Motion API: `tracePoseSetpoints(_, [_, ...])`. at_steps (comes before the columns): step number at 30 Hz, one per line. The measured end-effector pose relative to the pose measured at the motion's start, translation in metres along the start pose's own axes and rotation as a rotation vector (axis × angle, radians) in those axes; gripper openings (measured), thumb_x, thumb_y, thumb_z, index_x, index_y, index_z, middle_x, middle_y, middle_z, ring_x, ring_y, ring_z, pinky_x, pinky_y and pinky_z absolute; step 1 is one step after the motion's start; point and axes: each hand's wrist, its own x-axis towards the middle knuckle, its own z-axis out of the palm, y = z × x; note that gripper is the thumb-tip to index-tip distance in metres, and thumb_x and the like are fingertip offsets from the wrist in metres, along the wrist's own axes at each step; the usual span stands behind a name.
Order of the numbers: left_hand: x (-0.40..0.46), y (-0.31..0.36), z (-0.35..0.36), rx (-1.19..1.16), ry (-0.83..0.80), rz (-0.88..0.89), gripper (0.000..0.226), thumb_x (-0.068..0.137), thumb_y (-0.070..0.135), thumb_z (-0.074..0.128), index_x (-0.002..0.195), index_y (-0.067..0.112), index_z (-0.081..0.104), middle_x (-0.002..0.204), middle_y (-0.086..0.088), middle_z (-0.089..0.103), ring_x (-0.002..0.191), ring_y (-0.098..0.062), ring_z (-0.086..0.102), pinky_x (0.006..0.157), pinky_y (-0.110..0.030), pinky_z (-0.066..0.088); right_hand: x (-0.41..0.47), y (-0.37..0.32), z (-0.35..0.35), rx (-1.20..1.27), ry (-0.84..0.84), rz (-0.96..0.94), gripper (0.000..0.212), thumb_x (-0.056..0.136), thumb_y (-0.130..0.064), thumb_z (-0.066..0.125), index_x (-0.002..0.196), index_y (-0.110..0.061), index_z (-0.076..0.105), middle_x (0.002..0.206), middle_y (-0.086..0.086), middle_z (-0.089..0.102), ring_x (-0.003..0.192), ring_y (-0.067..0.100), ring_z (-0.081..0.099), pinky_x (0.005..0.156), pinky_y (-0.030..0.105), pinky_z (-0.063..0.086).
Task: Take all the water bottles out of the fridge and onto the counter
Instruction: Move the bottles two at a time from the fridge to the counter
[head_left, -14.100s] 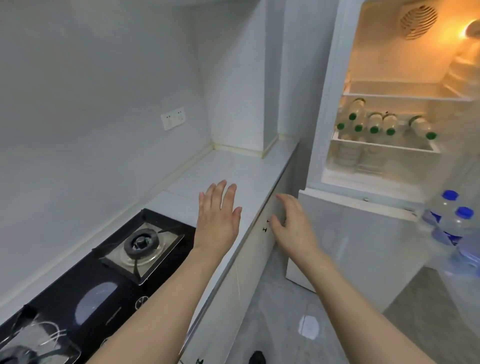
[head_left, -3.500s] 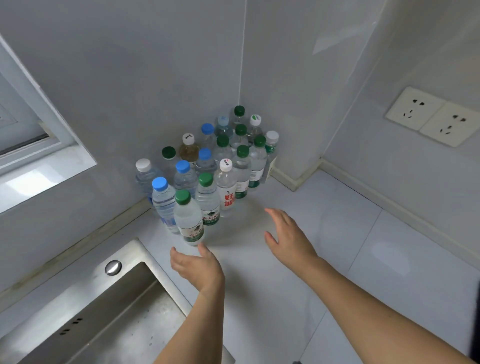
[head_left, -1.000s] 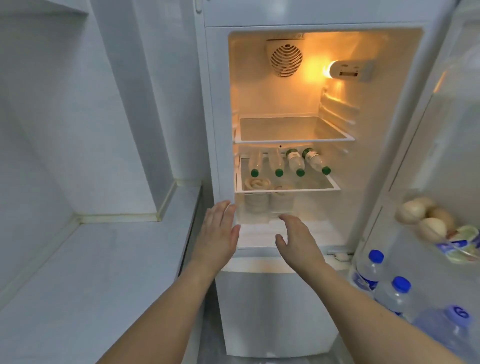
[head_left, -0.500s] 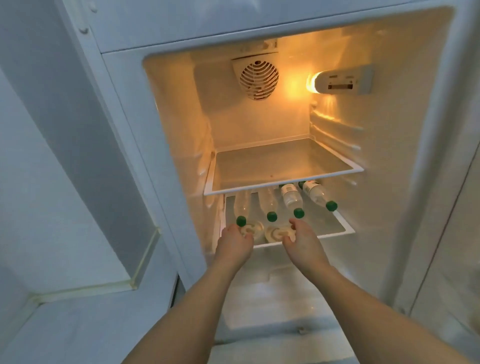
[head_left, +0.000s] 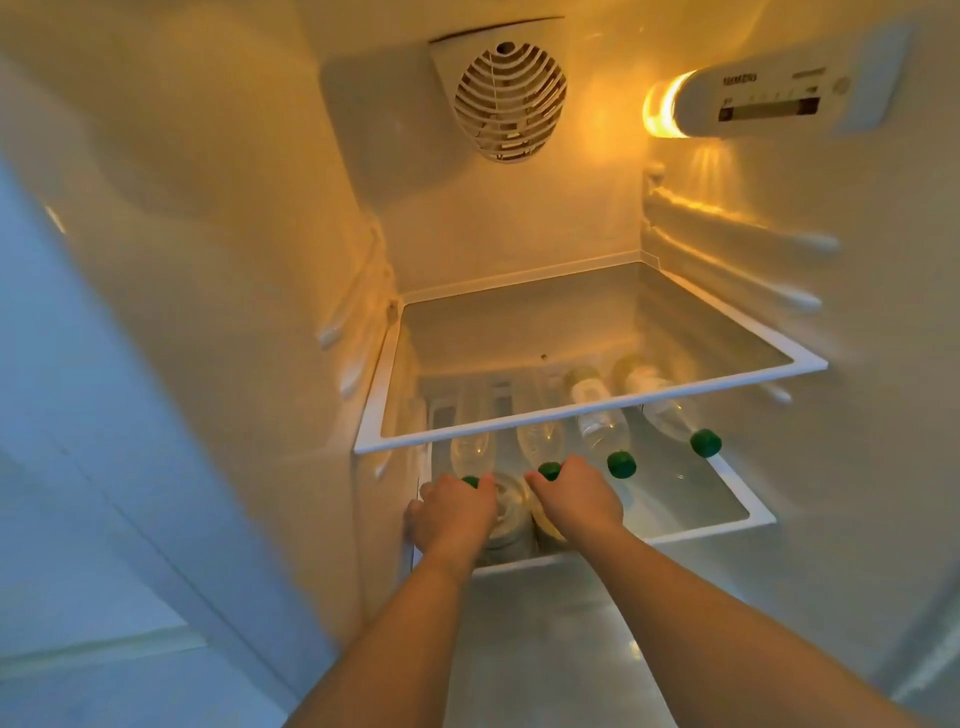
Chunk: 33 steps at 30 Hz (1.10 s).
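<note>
Both arms now deeper in the fridge than half a second ago. Left hand (head_left: 453, 512) curled round the neck of the leftmost green-capped bottle (head_left: 471, 449) on the lower shelf (head_left: 748, 519); right hand (head_left: 576, 499) gripping the second bottle (head_left: 541, 441). Beyond these, third bottle (head_left: 602, 431) and fourth bottle (head_left: 670, 413) lying untouched, labels unreadable. Above, upper shelf (head_left: 597, 402). Farther back, fan grille (head_left: 509, 101) and lit lamp housing (head_left: 769, 98), writing blurred.
</note>
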Motion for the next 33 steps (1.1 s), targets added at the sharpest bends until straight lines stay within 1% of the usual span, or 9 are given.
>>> tracePoseSetpoints(5, [0.012,-0.001,0.009,-0.012,0.033,0.002,0.058,0.094,0.064,0.037,0.123,0.018,0.058,0.125,-0.008,0.057,0.115,-0.029,0.052,0.096,-0.041,0.043,0.006,-0.003,0.009,-0.051,0.091,0.015,0.039,0.09,-0.056,0.048,0.101,-0.019,0.052,0.094,0.001,0.06,0.089,0.023,0.062,0.074,0.035,0.051])
tracePoseSetpoints(9, [0.001,-0.006,0.002,-0.156,-0.055,0.003,0.037,0.094,0.056,0.044,0.092,0.022,0.058,0.098,-0.003,0.065,0.084,-0.019,0.055,0.076,-0.033,0.044,0.001,0.005,-0.001,0.091,0.038,0.066,0.027,0.093,-0.044,0.05,0.092,-0.017,0.048,0.082,0.001,0.054,0.078,0.021,0.054,0.069,0.033,0.043])
tracePoseSetpoints(11, [-0.016,-0.01,-0.001,-0.21,-0.089,0.02,0.032,0.093,0.052,0.049,0.088,0.022,0.058,0.087,0.0,0.061,0.078,-0.017,0.054,0.07,-0.03,0.041,-0.007,0.012,-0.004,0.159,0.026,0.08,0.024,0.093,-0.04,0.051,0.091,-0.016,0.049,0.078,0.002,0.055,0.076,0.021,0.057,0.067,0.033,0.045])
tracePoseSetpoints(14, [-0.042,-0.013,-0.006,-0.289,-0.088,0.048,0.03,0.089,0.048,0.053,0.089,0.02,0.063,0.087,-0.001,0.063,0.077,-0.019,0.057,0.068,-0.028,0.044,-0.022,0.022,-0.011,0.264,0.082,0.061,0.022,0.095,-0.034,0.053,0.092,-0.012,0.051,0.081,0.006,0.057,0.075,0.022,0.058,0.066,0.034,0.048])
tracePoseSetpoints(19, [-0.087,-0.01,-0.026,-0.342,0.037,0.066,0.036,0.088,0.05,0.049,0.092,0.016,0.058,0.085,-0.001,0.058,0.075,-0.017,0.056,0.065,-0.03,0.044,-0.06,0.026,-0.034,0.429,0.29,-0.021,0.022,0.096,-0.033,0.052,0.099,-0.011,0.051,0.091,0.006,0.057,0.085,0.025,0.057,0.072,0.035,0.046])
tracePoseSetpoints(25, [-0.123,-0.009,-0.055,-0.373,0.294,0.232,0.036,0.09,0.048,0.052,0.106,0.015,0.052,0.106,-0.001,0.049,0.079,-0.016,0.055,0.061,-0.025,0.037,-0.091,0.015,-0.059,0.507,0.564,-0.245,0.039,0.095,-0.039,0.051,0.116,-0.007,0.051,0.115,0.007,0.047,0.106,0.023,0.046,0.087,0.027,0.036])
tracePoseSetpoints(28, [-0.13,-0.004,-0.067,-0.461,0.42,0.359,0.026,0.089,0.042,0.058,0.096,0.018,0.053,0.093,0.002,0.051,0.072,-0.012,0.051,0.054,-0.016,0.031,-0.098,0.008,-0.069,0.645,0.574,-0.347,0.045,0.095,-0.041,0.048,0.124,-0.007,0.045,0.12,0.007,0.048,0.112,0.02,0.045,0.095,0.03,0.038])
tracePoseSetpoints(31, [-0.133,0.002,-0.072,-0.57,0.462,0.432,0.019,0.087,0.038,0.062,0.091,0.021,0.052,0.076,0.007,0.052,0.065,-0.01,0.049,0.053,-0.015,0.031,-0.102,0.003,-0.081,0.827,0.508,-0.394,0.041,0.096,-0.041,0.047,0.124,-0.011,0.042,0.109,-0.002,0.053,0.102,0.015,0.051,0.091,0.031,0.044])
tracePoseSetpoints(33, [-0.132,0.004,-0.07,-0.646,0.461,0.433,0.021,0.088,0.037,0.063,0.093,0.02,0.051,0.075,0.007,0.053,0.065,-0.011,0.05,0.054,-0.017,0.034,-0.103,0.003,-0.083,0.869,0.473,-0.423,0.038,0.095,-0.041,0.047,0.122,-0.016,0.041,0.102,-0.009,0.052,0.096,0.011,0.052,0.087,0.027,0.043])
